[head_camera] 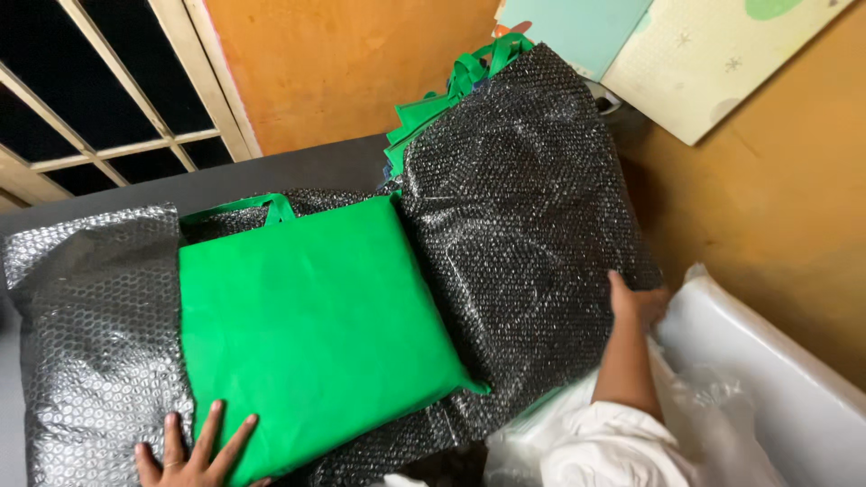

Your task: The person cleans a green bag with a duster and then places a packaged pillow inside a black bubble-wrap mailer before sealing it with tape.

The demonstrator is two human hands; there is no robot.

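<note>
A flat green fabric bag (316,334) is seen lying on a dark table (298,171), partly slid into black bubble wrap (90,343). Its cloth is bright, smooth and matte, roughly square, with a thin green handle loop (262,206) showing at its far edge, well beyond the fingertips of the left hand. Its near corner is pressed under the left hand (194,451), whose fingers (209,428) are spread apart and laid flat, some on the green cloth and some on the bubble wrap just beside it. Nothing is gripped by that hand; it is only pressed down.

To the right of those fingers, a second, larger bundle (523,234) wrapped in the same black bubble wrap is seen lying across the table at a slant, touching the green bag's right edge. The wrap is glossy, with small round cells catching the light. More green handles (451,90) stick out of its far end.

The right hand (636,302) is set against the right edge of this bundle; its fingers are hidden behind the wrap, so it cannot be told whether they are clamped on it. A white sleeve (613,442) covers the forearm. Just right of that hand lies clear and white plastic sheeting (758,361). An orange wall (343,54) and a window grille (108,90) stand behind.
</note>
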